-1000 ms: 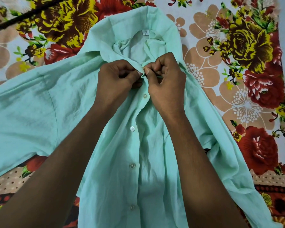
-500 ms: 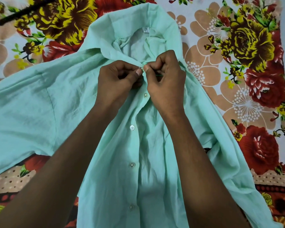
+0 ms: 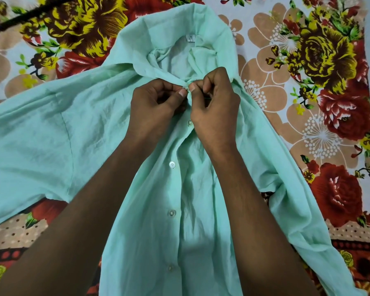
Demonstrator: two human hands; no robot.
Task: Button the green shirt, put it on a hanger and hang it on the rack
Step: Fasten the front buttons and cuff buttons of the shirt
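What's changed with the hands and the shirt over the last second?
Very little. Both hands have kept pinching the shirt front just below the collar; the left hand and right hand barely shifted, and a small button now shows between the thumbs. The four lower buttons, the shirt and the flowered bedsheet stayed put.
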